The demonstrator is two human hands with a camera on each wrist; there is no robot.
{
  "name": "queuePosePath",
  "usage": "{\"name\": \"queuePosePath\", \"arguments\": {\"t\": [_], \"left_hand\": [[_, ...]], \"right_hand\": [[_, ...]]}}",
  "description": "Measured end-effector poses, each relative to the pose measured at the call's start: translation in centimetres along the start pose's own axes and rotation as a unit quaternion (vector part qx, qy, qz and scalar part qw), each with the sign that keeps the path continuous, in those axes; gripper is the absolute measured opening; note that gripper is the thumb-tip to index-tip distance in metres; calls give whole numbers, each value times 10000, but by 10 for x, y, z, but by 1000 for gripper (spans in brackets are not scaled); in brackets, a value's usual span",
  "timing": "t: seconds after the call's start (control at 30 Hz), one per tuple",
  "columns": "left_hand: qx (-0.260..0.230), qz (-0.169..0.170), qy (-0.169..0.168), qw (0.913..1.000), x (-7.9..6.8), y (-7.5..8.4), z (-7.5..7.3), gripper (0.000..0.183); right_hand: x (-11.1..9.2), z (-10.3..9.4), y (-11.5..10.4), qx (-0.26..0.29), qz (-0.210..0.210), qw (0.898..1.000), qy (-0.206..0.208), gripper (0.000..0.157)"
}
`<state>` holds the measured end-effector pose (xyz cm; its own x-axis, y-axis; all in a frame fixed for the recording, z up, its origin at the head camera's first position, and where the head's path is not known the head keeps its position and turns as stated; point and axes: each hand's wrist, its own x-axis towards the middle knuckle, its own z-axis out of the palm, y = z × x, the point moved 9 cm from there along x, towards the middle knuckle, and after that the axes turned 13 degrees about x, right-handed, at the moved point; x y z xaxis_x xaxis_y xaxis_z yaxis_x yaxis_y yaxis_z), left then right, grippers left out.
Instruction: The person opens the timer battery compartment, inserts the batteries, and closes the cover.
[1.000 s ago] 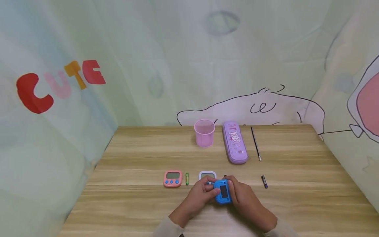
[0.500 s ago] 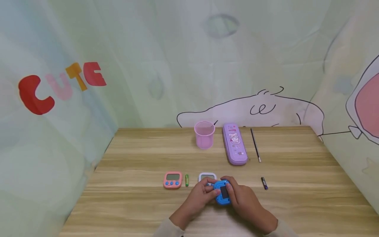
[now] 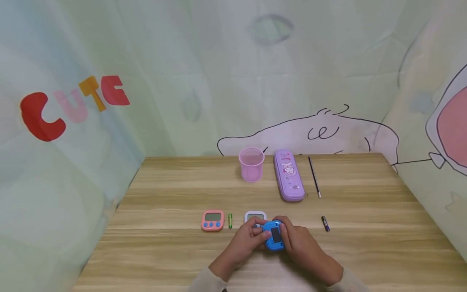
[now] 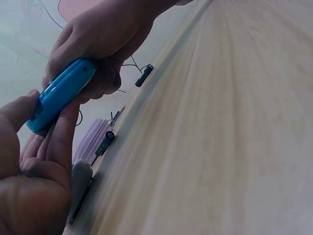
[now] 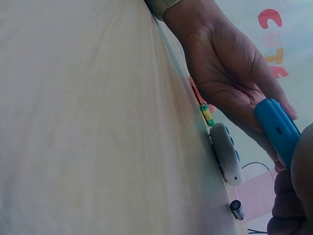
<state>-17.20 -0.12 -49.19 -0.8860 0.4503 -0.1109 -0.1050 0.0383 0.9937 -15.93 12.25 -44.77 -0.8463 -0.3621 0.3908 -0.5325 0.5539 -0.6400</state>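
Observation:
A blue digital timer is held between both hands just over the table, its back with a dark rectangular patch turned up. My left hand pinches its left side, thumb on the back and fingers beneath. On the other side my right hand grips the edge, with its thumb along the back. In the left wrist view the timer shows its narrow side between the two hands. Just behind the hands lies a white timer, partly covered by the left fingers. A dark battery near it is hidden in the head view.
A pink timer and a green battery lie to the left, another dark battery to the right. Farther back are a pink cup, a purple pencil case and a black pencil. A printed curtain borders the table.
Both hands keep hold of the blue timer in nearly the same place. The right fingers have shifted slightly left, covering the battery tip that showed behind them a second ago.

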Motion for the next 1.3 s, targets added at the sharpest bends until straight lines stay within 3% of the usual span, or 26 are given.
{"name": "queuePosePath", "arguments": {"t": [0.5,0.77,0.93,1.1,1.3], "left_hand": [[106,-61,-38,9999,0,1,0,34],[21,-170,16,9999,0,-1,-1,37],[-26,-191,70,9998,1,-3,-1,37],[46,-167,67,9998,1,-2,-1,35],[187,-185,10,9997,1,-3,0,33]], "right_hand": [[3,0,2,-195,448,9981,-376,19],[2,-4,2,37,459,9989,-126,20],[4,-7,-1,-185,394,9990,-49,19],[7,-5,-2,-587,617,9957,-355,18],[6,-1,2,-700,825,9924,-585,16]]}}
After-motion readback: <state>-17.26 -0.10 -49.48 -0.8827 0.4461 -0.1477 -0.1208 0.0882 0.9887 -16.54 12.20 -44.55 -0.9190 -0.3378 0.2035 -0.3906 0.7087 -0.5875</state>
